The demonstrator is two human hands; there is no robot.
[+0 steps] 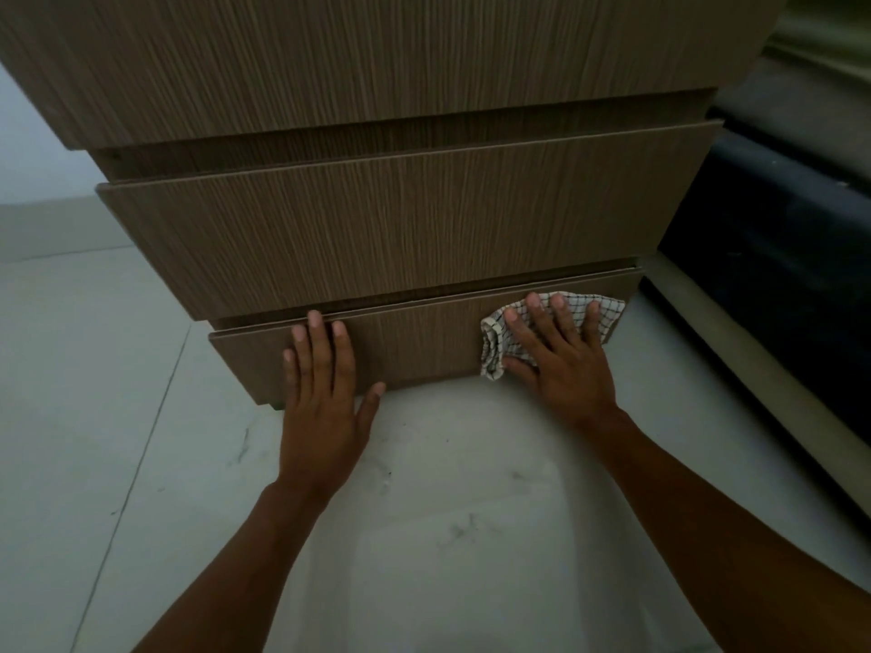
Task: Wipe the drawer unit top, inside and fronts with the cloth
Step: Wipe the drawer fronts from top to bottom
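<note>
**Cloth pressed on bottom drawer front**

While the person leans over the wood-grain drawer unit (400, 228), both hands lie flat on the bottom drawer front (414, 344). Right hand (561, 355), fingers spread and uncurled, presses the checked cloth (608, 313) against the right end of that front. Left hand (320, 393) rests bare on the left part, fingers extended, gripping nothing, fingertips at the top edge. Pale tiled floor (118, 417) below; dark furniture (777, 256) at right.
</note>
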